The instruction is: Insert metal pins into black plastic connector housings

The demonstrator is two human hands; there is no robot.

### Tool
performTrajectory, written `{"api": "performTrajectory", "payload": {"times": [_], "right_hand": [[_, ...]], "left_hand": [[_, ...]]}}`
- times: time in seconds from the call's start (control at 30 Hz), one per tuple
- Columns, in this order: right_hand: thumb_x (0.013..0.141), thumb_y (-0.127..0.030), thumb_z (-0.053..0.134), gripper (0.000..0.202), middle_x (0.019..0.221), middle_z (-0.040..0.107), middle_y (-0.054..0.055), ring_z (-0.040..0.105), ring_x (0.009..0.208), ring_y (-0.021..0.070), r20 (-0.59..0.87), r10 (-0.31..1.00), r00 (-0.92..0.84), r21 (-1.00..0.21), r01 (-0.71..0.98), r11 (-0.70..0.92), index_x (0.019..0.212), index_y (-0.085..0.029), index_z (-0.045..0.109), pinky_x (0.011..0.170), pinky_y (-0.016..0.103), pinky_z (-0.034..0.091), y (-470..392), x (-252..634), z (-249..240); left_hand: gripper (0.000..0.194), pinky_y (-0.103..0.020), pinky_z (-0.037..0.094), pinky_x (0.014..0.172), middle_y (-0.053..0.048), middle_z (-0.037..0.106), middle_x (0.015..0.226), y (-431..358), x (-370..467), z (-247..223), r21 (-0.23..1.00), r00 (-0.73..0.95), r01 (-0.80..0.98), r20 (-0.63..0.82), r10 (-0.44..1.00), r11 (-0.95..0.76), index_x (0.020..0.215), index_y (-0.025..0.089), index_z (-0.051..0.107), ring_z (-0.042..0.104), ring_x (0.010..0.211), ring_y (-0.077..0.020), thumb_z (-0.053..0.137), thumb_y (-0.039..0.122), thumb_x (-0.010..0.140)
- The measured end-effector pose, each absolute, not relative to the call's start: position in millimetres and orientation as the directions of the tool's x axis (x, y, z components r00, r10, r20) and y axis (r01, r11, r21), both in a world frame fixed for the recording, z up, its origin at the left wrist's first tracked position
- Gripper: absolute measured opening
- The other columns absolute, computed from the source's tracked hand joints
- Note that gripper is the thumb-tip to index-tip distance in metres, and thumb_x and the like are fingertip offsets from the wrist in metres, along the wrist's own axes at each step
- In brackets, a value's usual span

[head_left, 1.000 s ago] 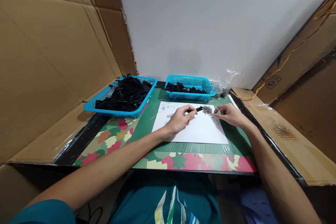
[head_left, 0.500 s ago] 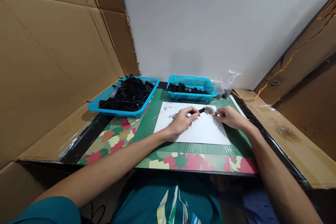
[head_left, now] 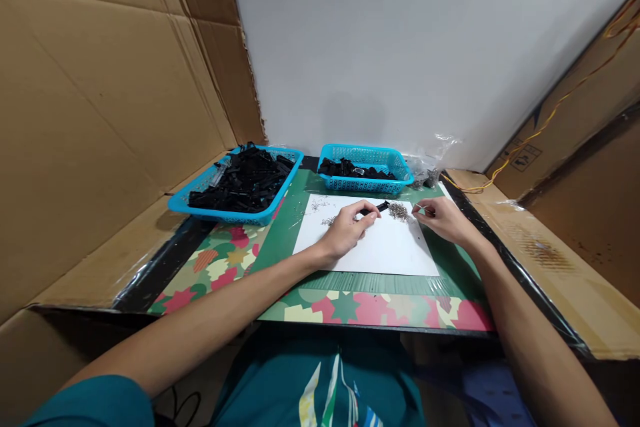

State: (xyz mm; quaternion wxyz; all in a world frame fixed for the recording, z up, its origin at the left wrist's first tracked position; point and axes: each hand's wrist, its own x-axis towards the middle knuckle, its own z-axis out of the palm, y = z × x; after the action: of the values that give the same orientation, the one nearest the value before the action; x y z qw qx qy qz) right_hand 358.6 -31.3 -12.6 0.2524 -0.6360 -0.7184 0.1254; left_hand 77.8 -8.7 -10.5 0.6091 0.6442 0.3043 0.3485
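Observation:
My left hand point(head_left: 349, 230) is closed on a narrow black plastic piece point(head_left: 383, 206), whose end sticks out to the right past the fingers. Pinched in my right hand point(head_left: 443, 219) is a thin, pale metal tool point(head_left: 423, 207), too small to make out fully. Between the two hands, a heap of tiny metal parts point(head_left: 399, 212) lies on a white sheet point(head_left: 383, 253). More tiny parts point(head_left: 329, 221) are beside my left hand, partly hidden by it, and others point(head_left: 319, 203) are scattered near the sheet's far left corner.
A blue basket point(head_left: 263, 217) heaped with black plastic pieces stands at the left. Behind the sheet is a smaller blue basket point(head_left: 364, 185) holding black parts, with clear plastic bags point(head_left: 424, 170) to its right. Cardboard walls point(head_left: 90, 80) flank the table, and a yellow cable point(head_left: 505, 163) runs along the right.
My right hand has drawn back slightly to the right, away from the heap, with the thin tool tilted up. The left hand and its black piece stay nearly in place.

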Motion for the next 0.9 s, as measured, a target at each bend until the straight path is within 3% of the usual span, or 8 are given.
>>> {"api": "performTrajectory", "payload": {"times": [0.13,0.37,0.67,0.9], "right_hand": [[0.092,-0.045,0.062,0.034,0.055,0.042,-0.004,0.034,0.055,0.0133,0.209,0.974,-0.089,-0.569,0.798,0.195,0.086,-0.016,0.076,0.057,0.030,0.026,-33,346,-14],[0.095,-0.041,0.062,0.030,0.064,0.051,-0.002,0.041,0.062,0.0143,0.221,0.949,-0.227,-0.631,0.708,0.316,0.096,-0.017,0.079,0.059,0.028,0.028,-39,287,-19],[0.094,-0.042,0.065,0.027,0.069,0.061,0.000,0.048,0.064,0.0156,0.148,0.962,-0.229,-0.591,0.760,0.271,0.100,-0.022,0.082,0.062,0.027,0.031,-38,265,-23],[0.103,-0.035,0.054,0.025,0.090,0.076,0.007,0.062,0.077,0.0212,0.115,0.952,-0.284,-0.457,0.836,0.304,0.102,-0.022,0.075,0.067,0.030,0.031,-41,262,-22]], "left_hand": [[0.031,-0.020,0.022,0.042,0.002,0.054,0.087,2,75,-5,0.987,0.536,-0.111,0.155,0.830,-0.112,0.101,0.016,0.064,0.038,0.046,-0.0016,0.067,0.046,0.093],[0.026,-0.020,0.021,0.039,0.001,0.055,0.088,20,67,-3,0.982,0.465,-0.142,0.176,0.868,-0.124,0.097,0.016,0.064,0.039,0.042,-0.0005,0.067,0.041,0.092],[0.023,-0.021,0.024,0.042,0.001,0.057,0.083,14,68,-1,0.985,0.453,-0.083,0.172,0.875,-0.150,0.094,0.015,0.065,0.039,0.046,-0.0028,0.065,0.038,0.092],[0.023,-0.022,0.027,0.046,0.002,0.056,0.075,11,66,0,0.989,0.449,-0.035,0.147,0.881,-0.147,0.093,0.016,0.066,0.040,0.048,-0.0050,0.064,0.039,0.093]]}}
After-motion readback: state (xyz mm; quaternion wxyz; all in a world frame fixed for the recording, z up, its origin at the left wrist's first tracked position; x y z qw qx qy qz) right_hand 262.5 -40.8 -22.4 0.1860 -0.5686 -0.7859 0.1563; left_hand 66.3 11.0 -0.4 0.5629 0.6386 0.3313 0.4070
